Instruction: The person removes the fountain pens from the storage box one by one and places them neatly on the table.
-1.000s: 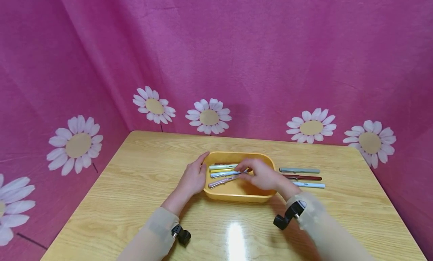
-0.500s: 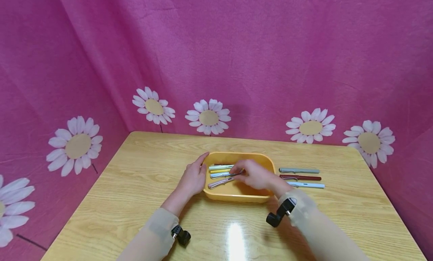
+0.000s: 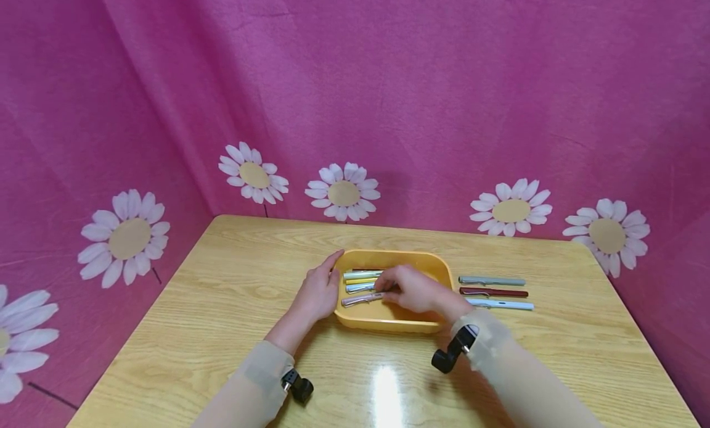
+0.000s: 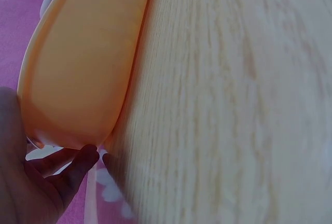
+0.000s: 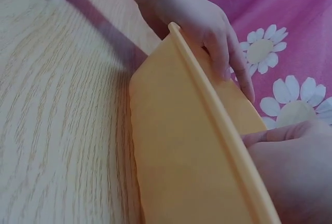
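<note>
A yellow-orange plastic tray [image 3: 388, 324] stands on the table. My left hand [image 3: 316, 292] grips its left end, thumb at the rim; in the left wrist view the fingers [image 4: 78, 169] bend against the outer wall. Inside the tray, my right hand [image 3: 413, 289] pinches the right end of a pinkish pen [image 3: 360, 300], the nearest of several pens lying side by side. Behind it lie a light blue pen [image 3: 359, 288], a yellow pen [image 3: 359, 281], a pale green pen [image 3: 362, 274] and a dark red one [image 3: 366, 269]. The right fingertips are partly hidden.
Right of the tray, a grey-green pen [image 3: 492, 281], a dark red pen [image 3: 493, 292] and a light blue pen [image 3: 500, 304] lie in a row on the wooden table [image 3: 266, 249]. A pink curtain [image 3: 388, 107] with daisies hangs behind and at the sides.
My right hand has moved slightly left and nearer inside the tray. The pinkish pen has turned closer to parallel with the others. My left hand stays at the tray's left end.
</note>
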The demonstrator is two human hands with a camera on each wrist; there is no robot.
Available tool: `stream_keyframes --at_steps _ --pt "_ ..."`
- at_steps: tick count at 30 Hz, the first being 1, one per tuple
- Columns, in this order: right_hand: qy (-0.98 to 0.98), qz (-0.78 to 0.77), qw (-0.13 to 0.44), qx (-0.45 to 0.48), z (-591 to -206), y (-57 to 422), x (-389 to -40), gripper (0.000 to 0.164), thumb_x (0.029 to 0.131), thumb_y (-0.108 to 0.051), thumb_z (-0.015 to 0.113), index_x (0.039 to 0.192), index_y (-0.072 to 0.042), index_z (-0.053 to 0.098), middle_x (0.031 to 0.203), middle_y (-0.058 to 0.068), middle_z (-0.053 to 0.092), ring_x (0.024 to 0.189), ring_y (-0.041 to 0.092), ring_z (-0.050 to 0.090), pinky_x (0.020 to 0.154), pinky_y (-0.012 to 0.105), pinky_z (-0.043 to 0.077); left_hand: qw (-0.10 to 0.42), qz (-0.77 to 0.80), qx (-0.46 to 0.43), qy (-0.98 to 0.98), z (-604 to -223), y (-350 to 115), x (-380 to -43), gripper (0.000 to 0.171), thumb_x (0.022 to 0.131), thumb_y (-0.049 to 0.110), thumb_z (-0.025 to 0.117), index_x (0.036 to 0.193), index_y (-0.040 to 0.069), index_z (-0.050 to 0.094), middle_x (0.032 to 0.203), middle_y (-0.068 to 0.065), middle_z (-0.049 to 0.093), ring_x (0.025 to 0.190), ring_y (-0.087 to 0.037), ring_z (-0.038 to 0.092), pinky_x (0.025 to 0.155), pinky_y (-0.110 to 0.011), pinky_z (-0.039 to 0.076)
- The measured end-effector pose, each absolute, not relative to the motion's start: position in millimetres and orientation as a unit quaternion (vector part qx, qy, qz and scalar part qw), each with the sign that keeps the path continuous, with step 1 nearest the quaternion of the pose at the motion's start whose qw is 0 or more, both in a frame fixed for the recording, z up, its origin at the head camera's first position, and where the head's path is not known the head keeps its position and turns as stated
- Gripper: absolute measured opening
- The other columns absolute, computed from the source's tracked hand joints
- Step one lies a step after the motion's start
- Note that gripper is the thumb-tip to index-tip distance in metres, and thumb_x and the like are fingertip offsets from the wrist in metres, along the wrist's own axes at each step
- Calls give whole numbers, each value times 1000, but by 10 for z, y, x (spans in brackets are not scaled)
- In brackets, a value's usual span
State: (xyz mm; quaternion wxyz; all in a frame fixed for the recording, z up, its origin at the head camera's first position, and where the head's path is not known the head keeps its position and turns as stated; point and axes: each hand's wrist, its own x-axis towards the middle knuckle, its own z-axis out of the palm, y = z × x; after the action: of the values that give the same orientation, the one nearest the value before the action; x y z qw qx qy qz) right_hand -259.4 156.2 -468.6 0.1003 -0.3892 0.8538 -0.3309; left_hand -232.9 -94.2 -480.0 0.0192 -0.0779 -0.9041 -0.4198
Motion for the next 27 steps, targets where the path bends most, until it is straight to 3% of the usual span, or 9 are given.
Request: stream_keyframes --at_steps 18,27 --pt "859 -309 102 -394 -4689 1468 -2584 20 90 12 75 104 -2 77 93 4 76 87 17 70 79 32 59 16 -422 -76 -903 -4774 -943 -2310 49 114 17 40 163 18 44 148 -20 59 136 -33 55 115 -52 41" --pt "869 -285 69 -398 -4680 1515 -2567 27 93 14 66 109 -5 78 104 1 72 100 19 66 92 39 56 15 -419 -75 -905 -4788 -945 -2315 50 113 17 41 163 21 44 145 -20 61 129 -31 60 110 -52 46"
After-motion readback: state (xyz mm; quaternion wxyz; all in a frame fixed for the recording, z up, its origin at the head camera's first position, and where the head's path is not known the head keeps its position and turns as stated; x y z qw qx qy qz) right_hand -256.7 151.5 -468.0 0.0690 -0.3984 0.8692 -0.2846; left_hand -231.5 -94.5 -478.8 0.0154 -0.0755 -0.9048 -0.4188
